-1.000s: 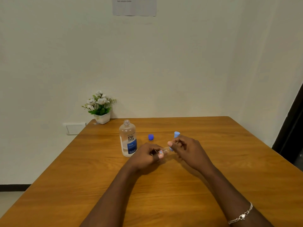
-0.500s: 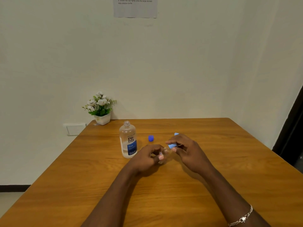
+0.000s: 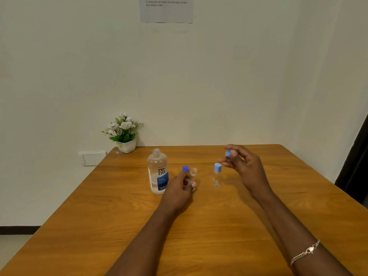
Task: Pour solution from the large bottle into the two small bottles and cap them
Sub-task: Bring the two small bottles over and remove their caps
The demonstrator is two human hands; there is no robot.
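The large clear bottle [image 3: 158,172] with a blue label stands uncapped on the wooden table [image 3: 199,226], left of centre. Its dark blue cap [image 3: 185,168] lies just behind my left hand [image 3: 180,189]. That hand holds an open small clear bottle [image 3: 192,175] upright on the table. A second small bottle [image 3: 217,177] with a light blue cap stands to the right, untouched. My right hand [image 3: 242,163] is raised above the table to the right of it, pinching a light blue cap [image 3: 228,153] between thumb and fingers.
A small white pot of white flowers [image 3: 124,134] sits at the table's far left corner by the wall. A wall socket plate [image 3: 93,157] is left of the table. A printed sheet [image 3: 166,8] hangs on the wall above.
My right hand has pulled the light blue cap off the small bottle and lifted it up and to the right. My left hand has set the small bottle upright. The capped small bottle is now uncovered.
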